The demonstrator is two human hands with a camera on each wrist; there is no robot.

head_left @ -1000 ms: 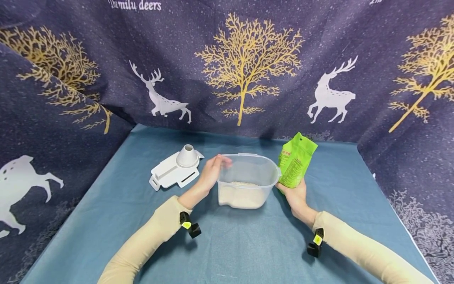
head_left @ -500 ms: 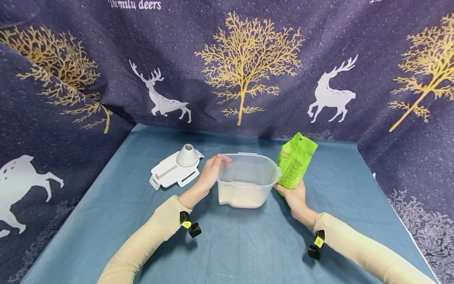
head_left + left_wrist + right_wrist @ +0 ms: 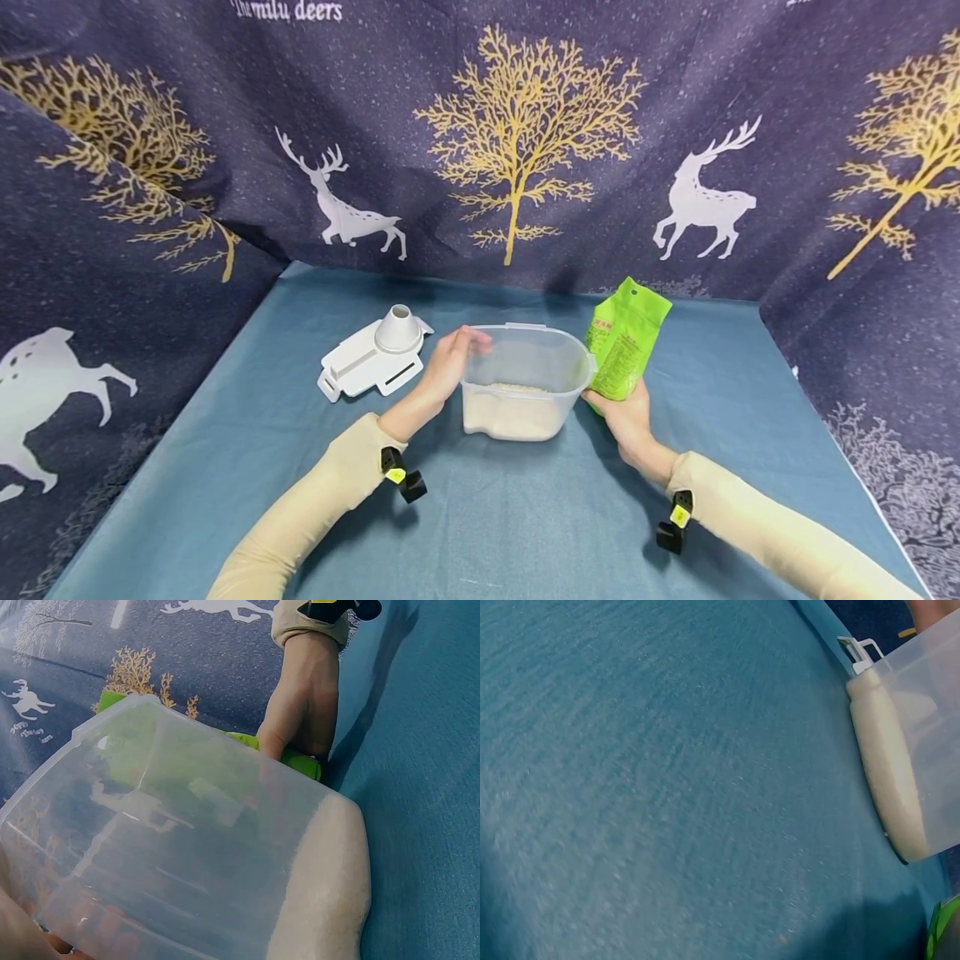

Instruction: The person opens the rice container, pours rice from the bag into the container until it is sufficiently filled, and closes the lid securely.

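A translucent plastic container (image 3: 532, 358) stands upright on the table, its lower part filled with fine whitish grains (image 3: 513, 414) that look like rice. My left hand (image 3: 444, 367) holds its left rim, fingertips reaching over the edge. Just right of the container, my right hand (image 3: 626, 421) grips a green printed bag (image 3: 628, 342) near its lower end; the bag leans slightly right. Through the container wall (image 3: 187, 832) in the left wrist view, the bag shows blurred behind. In the right wrist view only a green corner of the bag (image 3: 943, 926) appears, and most of the right hand is hidden.
A white lid (image 3: 367, 362) with a cone-shaped spout (image 3: 398, 327) lies left of the container. Blue cloth (image 3: 510, 517) covers the table. Behind it hangs a dark curtain (image 3: 450, 200) printed with deer and trees.
Almost nothing differs. The right wrist has shifted very slightly right and down, while the bag stays by the container. The left hand and container have not moved.
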